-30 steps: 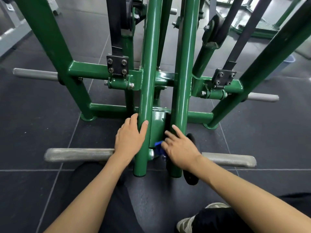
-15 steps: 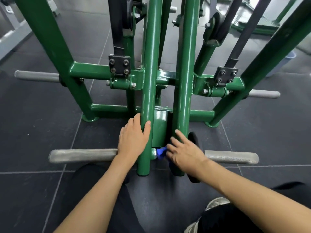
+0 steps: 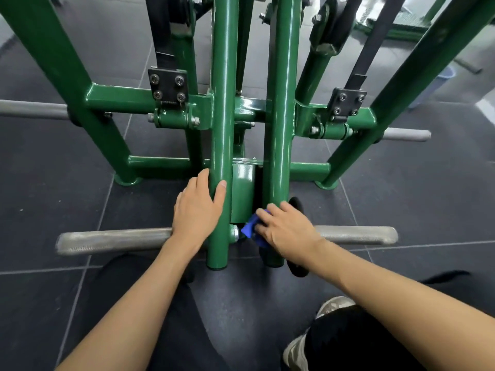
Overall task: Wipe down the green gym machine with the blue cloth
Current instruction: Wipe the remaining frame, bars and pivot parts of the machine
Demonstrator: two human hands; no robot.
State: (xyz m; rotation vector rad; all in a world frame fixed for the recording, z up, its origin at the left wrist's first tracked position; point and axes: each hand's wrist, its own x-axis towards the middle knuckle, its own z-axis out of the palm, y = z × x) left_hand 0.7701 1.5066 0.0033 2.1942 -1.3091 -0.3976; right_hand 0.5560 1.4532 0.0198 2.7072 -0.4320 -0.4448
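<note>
The green gym machine [image 3: 223, 103] fills the view, with two upright green tubes in the middle. My left hand [image 3: 197, 210] grips the lower part of the left tube, thumb across its front. My right hand [image 3: 288, 230] holds the blue cloth [image 3: 250, 230] against the bottom of the right tube [image 3: 278, 145], near a silver bolt end. Only a small fold of the cloth shows past my fingers.
Grey knurled bars [image 3: 112, 239] stick out left and right at floor level, with shorter pegs [image 3: 407, 135] higher up. Black straps [image 3: 375, 41] and bolted brackets hang on the frame. Dark floor tiles lie all round. My knee and a shoe [image 3: 302, 346] are at bottom right.
My right hand has slid slightly down the right tube, and more of the blue cloth shows. The left hand keeps its grip on the left tube.
</note>
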